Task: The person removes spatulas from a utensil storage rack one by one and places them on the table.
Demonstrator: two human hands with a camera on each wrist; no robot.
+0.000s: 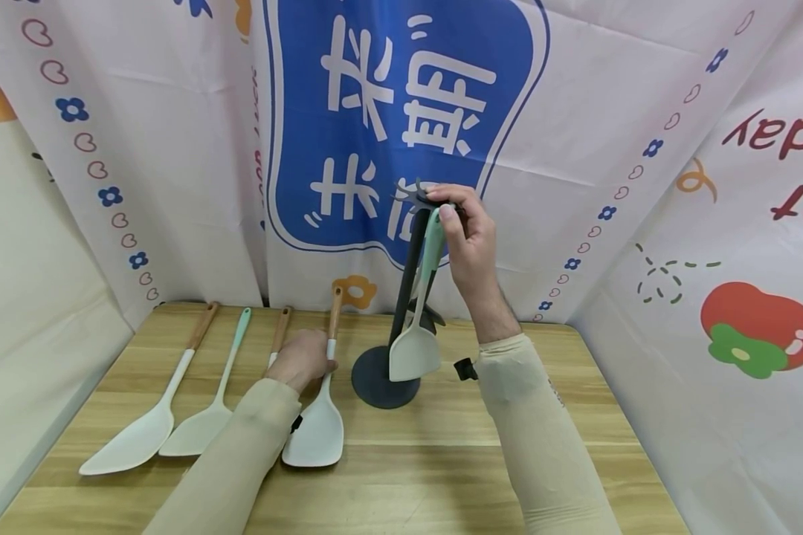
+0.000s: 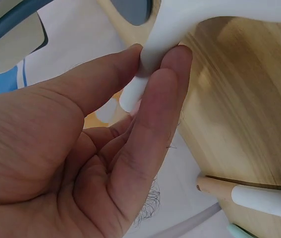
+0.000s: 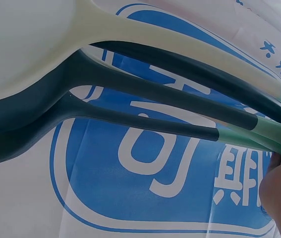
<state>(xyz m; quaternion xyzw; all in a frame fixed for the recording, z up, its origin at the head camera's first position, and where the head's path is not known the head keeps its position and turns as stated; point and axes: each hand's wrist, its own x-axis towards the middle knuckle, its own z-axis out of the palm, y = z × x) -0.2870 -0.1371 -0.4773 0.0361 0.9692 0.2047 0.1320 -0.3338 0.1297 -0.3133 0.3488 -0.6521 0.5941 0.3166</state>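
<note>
My left hand (image 1: 302,359) pinches the neck of a white spatula (image 1: 316,432) with a wooden handle, its blade close over the table. In the left wrist view the thumb and fingertips meet on that white neck (image 2: 156,49). My right hand (image 1: 471,241) is at the top of a dark utensil stand (image 1: 408,282), pinching the upper end of a mint handle (image 1: 433,245). Below it hangs the cream blade (image 1: 415,353) of that spatula. The right wrist view has the cream spatula (image 3: 145,32) beside dark utensils (image 3: 165,94) with mint handles; the fingers are mostly hidden there.
On the wooden table (image 1: 435,468), to the left, lie a white utensil (image 1: 137,440) with a wooden handle and a mint-handled spatula (image 1: 201,429). Another wooden handle (image 1: 282,327) shows behind my left hand. Printed cloth (image 1: 575,96) hangs behind the table and along its sides.
</note>
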